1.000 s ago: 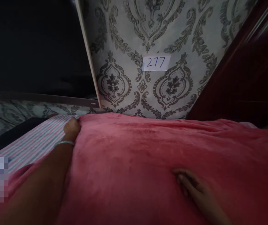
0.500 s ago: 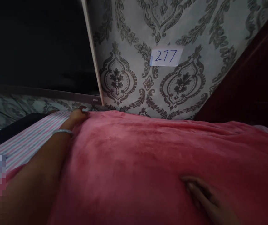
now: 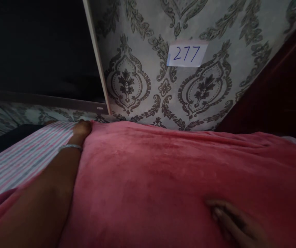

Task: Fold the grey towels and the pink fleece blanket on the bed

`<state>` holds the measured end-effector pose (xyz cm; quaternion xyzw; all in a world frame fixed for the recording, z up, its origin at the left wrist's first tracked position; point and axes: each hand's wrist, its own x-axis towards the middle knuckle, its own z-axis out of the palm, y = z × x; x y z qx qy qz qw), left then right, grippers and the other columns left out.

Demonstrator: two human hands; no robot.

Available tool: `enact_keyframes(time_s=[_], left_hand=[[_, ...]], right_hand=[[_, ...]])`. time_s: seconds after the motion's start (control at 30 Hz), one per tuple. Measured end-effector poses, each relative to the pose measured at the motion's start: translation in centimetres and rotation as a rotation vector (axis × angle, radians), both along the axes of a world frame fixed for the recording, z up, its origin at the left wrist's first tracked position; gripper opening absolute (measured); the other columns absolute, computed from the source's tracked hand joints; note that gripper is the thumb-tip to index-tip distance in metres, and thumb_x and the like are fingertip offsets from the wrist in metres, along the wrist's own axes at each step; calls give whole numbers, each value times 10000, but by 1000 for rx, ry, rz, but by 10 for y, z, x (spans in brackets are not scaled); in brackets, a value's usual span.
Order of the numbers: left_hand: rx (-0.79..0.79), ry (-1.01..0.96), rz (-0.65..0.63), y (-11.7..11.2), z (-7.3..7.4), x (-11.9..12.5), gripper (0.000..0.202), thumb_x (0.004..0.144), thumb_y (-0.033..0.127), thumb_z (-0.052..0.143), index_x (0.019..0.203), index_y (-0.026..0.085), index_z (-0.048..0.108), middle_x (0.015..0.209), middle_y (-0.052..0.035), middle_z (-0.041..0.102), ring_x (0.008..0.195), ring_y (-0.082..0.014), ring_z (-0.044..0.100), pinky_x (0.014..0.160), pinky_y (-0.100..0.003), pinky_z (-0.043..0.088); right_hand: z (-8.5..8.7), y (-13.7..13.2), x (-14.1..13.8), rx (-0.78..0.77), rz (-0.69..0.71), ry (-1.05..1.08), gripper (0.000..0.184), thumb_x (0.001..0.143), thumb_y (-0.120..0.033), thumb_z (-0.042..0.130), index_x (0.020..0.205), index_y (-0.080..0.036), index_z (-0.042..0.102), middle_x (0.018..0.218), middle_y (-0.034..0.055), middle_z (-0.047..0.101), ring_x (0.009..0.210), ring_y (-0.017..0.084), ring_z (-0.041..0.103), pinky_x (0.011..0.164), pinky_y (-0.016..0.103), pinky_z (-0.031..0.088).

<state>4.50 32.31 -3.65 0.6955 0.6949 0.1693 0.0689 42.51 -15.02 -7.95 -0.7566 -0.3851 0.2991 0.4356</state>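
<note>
A pink plush blanket covers most of the surface in front of me. At its far left corner my left hand is closed on the blanket edge, a bit of pink showing beside the knuckles. A light bracelet circles that wrist. Under the left forearm, a striped pink, white and grey cloth shows beyond the blanket's side. My right hand rests on the blanket at the lower right, fingers loosely bent, thumb apart from the forefinger, with nothing visible in it.
A large dark screen stands at the upper left, close above the far edge. Patterned wallpaper carries a paper marked 277. Dark red furniture slants up on the right. A black object lies at the far left.
My left hand has closed at the blanket's far corner, its fingers less stretched. My right hand has shifted slightly right and down in view. More striped cloth shows on the left.
</note>
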Motion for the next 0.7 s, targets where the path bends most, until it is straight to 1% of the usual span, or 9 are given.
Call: enact_keyframes(time_s=[0.07, 0.17, 0.27, 0.33, 0.4, 0.5, 0.63, 0.67, 0.7], left_hand=[[-13, 17, 26, -2, 4, -1, 374, 954, 265, 447, 1129, 51, 698, 1256, -261, 628, 1172, -377, 619, 1007, -515, 462], [-35, -41, 21, -11, 14, -1, 394, 921, 232, 491, 1239, 87, 673, 1272, -222, 669, 1205, -329, 627, 1030, -424, 474], [-72, -137, 1, -27, 25, -4, 477, 889, 241, 566, 1333, 73, 612, 1198, -187, 724, 1134, -270, 672, 968, -324, 507], [-93, -187, -1, -44, 30, -9, 470, 874, 233, 585, 1312, 67, 627, 1159, -169, 741, 1064, -250, 695, 913, -295, 523], [-111, -238, 0, -68, 32, -19, 426, 866, 207, 575, 1262, 78, 663, 1149, -145, 747, 1030, -232, 699, 887, -280, 526], [-132, -312, 7, -118, 32, -45, 421, 881, 214, 557, 1269, 97, 671, 1149, -114, 749, 996, -200, 698, 856, -258, 527], [-195, -568, -77, -192, 32, -85, 536, 884, 443, 616, 1368, 213, 623, 1252, -80, 720, 993, -205, 711, 835, -275, 555], [-204, -587, -87, -207, 32, -94, 568, 863, 489, 640, 1372, 235, 621, 1275, -73, 712, 1015, -212, 709, 849, -278, 556], [-205, -548, -79, -219, 33, -101, 579, 850, 499, 655, 1365, 235, 626, 1291, -75, 705, 1047, -219, 703, 871, -274, 550]], right_hand=[[0, 2, -2, 7, 0, -4, 416, 748, -650, 652, 903, -307, 829, 959, 76, 788, 634, 234, 682, 551, 337, 594], [-1, 6, -3, 22, -1, -8, 423, 739, -646, 658, 888, -288, 827, 908, 83, 783, 630, 227, 677, 540, 324, 581], [0, 8, -4, 53, 9, -6, 439, 731, -643, 661, 892, -267, 820, 832, 81, 765, 584, 208, 648, 528, 319, 564], [1, 9, -4, 74, 25, -12, 447, 723, -641, 661, 893, -257, 813, 778, 72, 744, 562, 198, 627, 521, 314, 550], [2, 9, -4, 90, 41, -22, 448, 717, -633, 659, 889, -246, 805, 734, 61, 722, 553, 191, 611, 525, 312, 540], [1, 8, -2, 108, 53, -38, 454, 700, -622, 660, 895, -233, 792, 731, 54, 712, 560, 186, 598, 528, 311, 521], [-3, 8, 2, 124, 102, -52, 453, 699, -605, 663, 918, -226, 779, 729, 45, 699, 575, 184, 580, 529, 309, 491], [-3, 9, 2, 129, 108, -53, 457, 700, -602, 661, 922, -220, 775, 712, 41, 688, 570, 182, 572, 532, 311, 485], [-4, 9, 3, 136, 109, -50, 465, 697, -603, 659, 924, -212, 770, 689, 37, 673, 560, 179, 562, 530, 311, 478]])
